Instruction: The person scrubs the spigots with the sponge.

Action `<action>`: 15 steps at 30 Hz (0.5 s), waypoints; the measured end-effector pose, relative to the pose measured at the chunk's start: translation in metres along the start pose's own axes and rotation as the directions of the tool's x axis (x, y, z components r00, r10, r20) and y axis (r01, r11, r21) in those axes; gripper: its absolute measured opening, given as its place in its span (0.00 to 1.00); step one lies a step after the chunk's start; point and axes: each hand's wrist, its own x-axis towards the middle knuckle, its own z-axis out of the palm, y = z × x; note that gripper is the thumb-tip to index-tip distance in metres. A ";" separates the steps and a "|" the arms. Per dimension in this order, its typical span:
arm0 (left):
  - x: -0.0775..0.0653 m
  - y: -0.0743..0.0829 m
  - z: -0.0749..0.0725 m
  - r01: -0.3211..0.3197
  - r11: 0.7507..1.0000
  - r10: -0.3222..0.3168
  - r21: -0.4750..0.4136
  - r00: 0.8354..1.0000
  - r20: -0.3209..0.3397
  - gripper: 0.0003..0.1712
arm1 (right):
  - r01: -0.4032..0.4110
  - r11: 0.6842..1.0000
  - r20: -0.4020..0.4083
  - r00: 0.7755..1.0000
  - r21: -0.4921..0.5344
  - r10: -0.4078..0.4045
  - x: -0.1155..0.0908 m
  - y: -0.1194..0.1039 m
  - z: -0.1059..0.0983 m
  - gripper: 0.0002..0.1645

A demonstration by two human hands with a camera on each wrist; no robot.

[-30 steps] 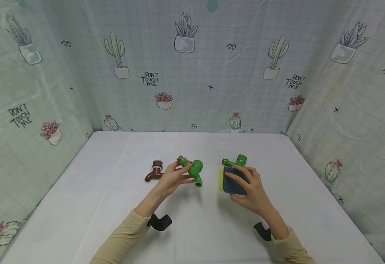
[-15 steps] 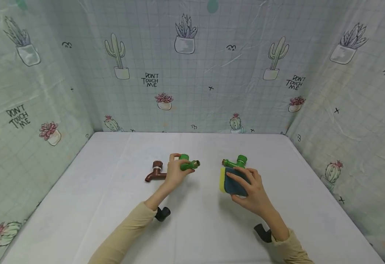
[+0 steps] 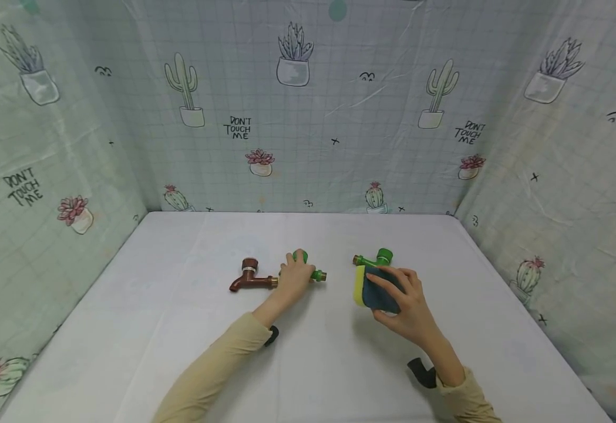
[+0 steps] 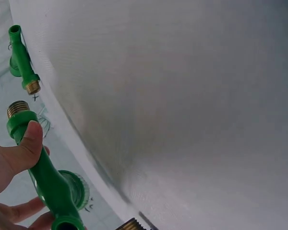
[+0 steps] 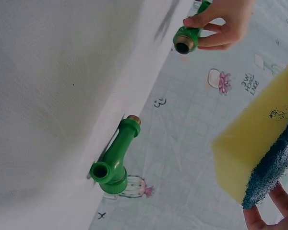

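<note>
In the head view my left hand (image 3: 294, 281) grips a green plastic tap (image 3: 318, 275) low over the table, its threaded brass end pointing right. The left wrist view shows my thumb pressed along the body of this tap (image 4: 50, 182). My right hand (image 3: 409, 305) holds a sponge (image 3: 383, 292) between thumb and fingers, raised above the table, with a yellow foam side and a dark blue scouring side. Just behind the sponge lies a second green tap (image 3: 384, 257), partly covered by it. To the left of my left hand rests a brown tap (image 3: 249, 282).
A white cloth covers the table (image 3: 318, 364). A cactus-print curtain (image 3: 334, 170) closes off the back and both sides. Black curved pieces show beside both wrists, one of them the right-hand piece (image 3: 420, 373).
My left hand has turned the green tap so its brass end points right, and lowered it beside the brown tap. My right hand with the sponge has barely shifted.
</note>
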 end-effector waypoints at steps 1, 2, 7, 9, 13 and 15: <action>0.001 0.000 0.001 -0.009 1.000 0.009 0.019 1.000 0.000 0.09 | -0.003 1.000 -0.001 1.000 0.002 0.003 0.000 0.000 0.000 0.31; 0.001 0.001 0.002 -0.017 0.999 0.017 0.038 1.000 -0.001 0.09 | -0.003 1.000 -0.006 1.000 0.005 0.003 0.000 0.000 0.000 0.31; 0.002 0.004 0.004 -0.060 0.991 0.058 0.120 0.998 0.018 0.09 | -0.012 1.000 -0.009 1.000 0.013 0.012 0.002 -0.001 0.000 0.32; 0.002 0.005 0.005 -0.079 0.987 0.075 0.143 0.997 0.034 0.10 | -0.014 1.000 -0.008 1.000 0.015 0.014 0.002 -0.001 -0.001 0.32; 0.001 0.006 0.004 -0.084 0.989 0.073 0.118 0.993 0.093 0.12 | -0.013 1.000 -0.008 1.000 0.016 0.013 0.003 -0.001 -0.001 0.32; 0.001 0.006 0.003 -0.065 0.997 0.059 0.050 0.990 0.126 0.08 | -0.011 1.000 -0.009 1.000 0.016 0.012 0.003 -0.001 -0.002 0.32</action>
